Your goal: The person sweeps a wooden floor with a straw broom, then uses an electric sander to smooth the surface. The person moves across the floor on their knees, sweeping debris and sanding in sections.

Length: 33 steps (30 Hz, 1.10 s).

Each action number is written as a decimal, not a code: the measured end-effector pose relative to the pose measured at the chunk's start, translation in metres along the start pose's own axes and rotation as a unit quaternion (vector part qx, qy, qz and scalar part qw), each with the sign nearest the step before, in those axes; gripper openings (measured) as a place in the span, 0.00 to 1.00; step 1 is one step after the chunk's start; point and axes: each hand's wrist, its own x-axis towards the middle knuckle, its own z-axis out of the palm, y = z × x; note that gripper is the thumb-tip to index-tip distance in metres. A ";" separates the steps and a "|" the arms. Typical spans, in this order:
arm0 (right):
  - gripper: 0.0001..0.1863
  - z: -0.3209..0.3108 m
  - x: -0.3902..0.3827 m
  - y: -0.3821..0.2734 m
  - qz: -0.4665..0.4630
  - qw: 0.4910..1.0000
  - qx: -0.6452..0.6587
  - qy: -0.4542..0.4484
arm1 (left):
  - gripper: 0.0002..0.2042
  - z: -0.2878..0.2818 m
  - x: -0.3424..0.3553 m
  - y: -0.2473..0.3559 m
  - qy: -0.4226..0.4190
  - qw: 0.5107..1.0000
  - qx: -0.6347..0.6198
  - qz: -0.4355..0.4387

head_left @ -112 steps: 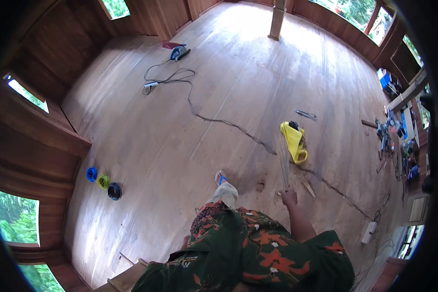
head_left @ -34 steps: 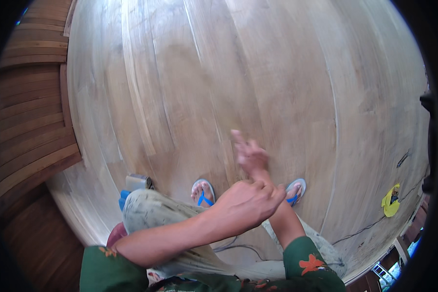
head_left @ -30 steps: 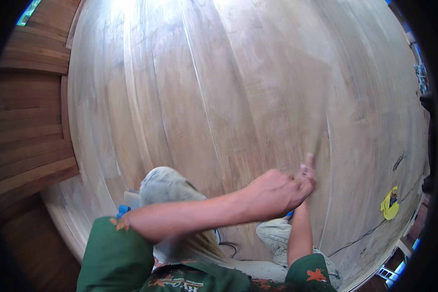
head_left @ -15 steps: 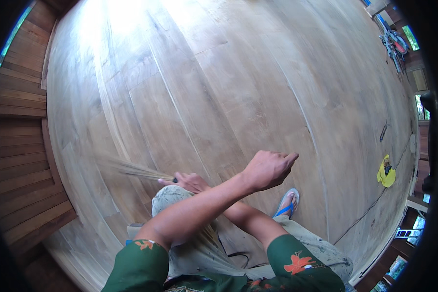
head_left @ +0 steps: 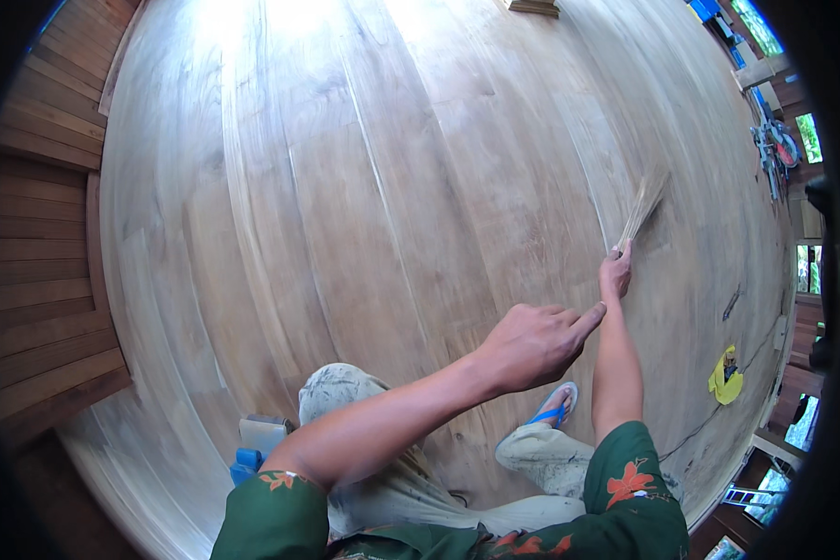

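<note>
The right hand [head_left: 616,273] grips the tan thin-bristled broom [head_left: 646,198], now swung from left toward the right edge of the brown plank floor [head_left: 495,187], apparently reversing the sweep; the left hand's [head_left: 539,347] closure is indeterminable.

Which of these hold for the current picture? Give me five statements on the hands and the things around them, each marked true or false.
1. The right hand holds a bundle of thin sticks. True.
2. The left hand grips the same bundle. False: it is apart from the bundle, by the right forearm; whether it touches the forearm is unclear.
3. The visible sandal has a blue strap. True.
4. The yellow thing is held in a hand. False: it lies on the floor, apart from both hands.
5. The shirt sleeves are plain white. False: they are green with orange flowers.
</note>
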 end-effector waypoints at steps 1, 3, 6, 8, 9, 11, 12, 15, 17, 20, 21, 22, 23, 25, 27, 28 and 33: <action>0.31 -0.005 -0.020 0.000 -0.040 0.996 0.073 -0.024 | 0.24 0.005 0.001 0.002 -0.013 1.000 -0.002 0.008; 0.31 0.005 -0.103 -0.013 -0.268 0.944 0.181 0.063 | 0.24 0.016 0.001 0.006 -0.001 0.999 -0.025 0.030; 0.29 0.009 -0.272 -0.010 -0.441 0.867 0.122 -0.200 | 0.25 0.033 0.003 0.014 -0.062 0.996 -0.035 0.056; 0.27 0.009 -0.355 0.001 -0.547 0.742 0.041 -0.386 | 0.26 0.044 -0.001 0.023 -0.153 0.987 -0.033 0.041; 0.26 0.006 -0.376 0.011 -0.561 0.714 0.067 -0.415 | 0.25 0.050 -0.002 0.027 -0.176 0.982 -0.051 0.053; 0.24 -0.003 -0.380 0.041 -0.477 0.738 0.030 -0.476 | 0.25 0.061 -0.008 0.042 -0.210 0.972 -0.061 0.086; 0.24 -0.008 -0.364 0.060 -0.392 0.786 -0.024 -0.478 | 0.24 0.065 -0.010 0.048 -0.226 0.967 -0.060 0.099; 0.25 -0.035 -0.304 0.128 -0.238 0.908 -0.122 -0.324 | 0.23 0.072 -0.023 0.065 -0.253 0.955 -0.077 0.133; 0.30 -0.048 -0.247 0.171 -0.037 0.974 -0.091 -0.203 | 0.21 0.074 -0.026 0.069 -0.215 0.957 -0.103 0.164; 0.30 -0.065 -0.179 0.208 0.224 0.969 -0.100 -0.003 | 0.20 0.085 -0.019 0.075 -0.280 0.940 -0.093 0.170; 0.30 -0.071 -0.169 0.213 0.253 0.962 -0.093 0.045 | 0.16 0.089 -0.019 0.076 -0.262 0.945 -0.103 0.168; 0.30 -0.072 -0.167 0.211 0.221 0.973 -0.050 0.052 | 0.15 0.093 -0.016 0.078 -0.272 0.942 -0.105 0.166; 0.30 -0.069 -0.180 0.203 0.197 0.979 0.000 0.049 | 0.13 0.097 -0.016 0.081 -0.273 0.942 -0.112 0.162; 0.31 -0.059 -0.244 0.178 0.005 0.997 -0.050 0.059 | 0.11 0.105 -0.012 0.086 -0.277 0.940 -0.109 0.166; 0.32 -0.039 -0.317 0.143 -0.126 0.985 -0.040 -0.110 | 0.10 0.111 -0.008 0.090 -0.303 0.933 -0.091 0.174; 0.34 -0.029 -0.344 0.128 -0.128 0.961 -0.035 -0.245 | 0.10 0.112 -0.007 0.089 -0.296 0.936 -0.094 0.165; 0.24 -0.069 -0.374 0.118 0.011 0.745 0.378 -0.550 | 0.11 0.121 -0.001 0.090 -0.331 0.927 -0.087 0.156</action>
